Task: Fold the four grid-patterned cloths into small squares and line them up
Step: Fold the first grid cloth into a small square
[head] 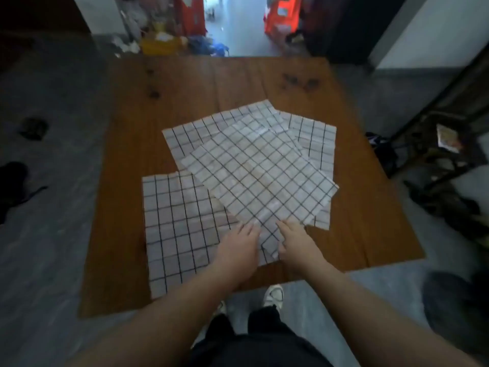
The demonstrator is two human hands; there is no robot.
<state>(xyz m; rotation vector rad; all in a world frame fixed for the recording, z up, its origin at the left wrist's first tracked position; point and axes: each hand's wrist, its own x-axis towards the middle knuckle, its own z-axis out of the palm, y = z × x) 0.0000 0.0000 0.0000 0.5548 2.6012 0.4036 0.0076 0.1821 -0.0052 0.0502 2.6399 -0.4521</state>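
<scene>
- Four grid cloths are spread unfolded and overlapping on the table [185, 83].
- The top cloth [259, 176] is turned diagonally, with its near corner lying between the two grips.
- The left grip [238, 247] is placed against that corner's left edge and the right grip [296, 242] against its right edge. Through the blur it cannot be told whether either is clamped on the cloth.
- Beneath the top cloth, one cloth [180, 229] lies near left, one [211, 128] far, and one [315, 139] right.

Thin matt woven cloths [254, 165], white with dark grid lines, lie on a smooth brown wood-grain surface [201, 83] knotted toward eleven o'clock.
</scene>
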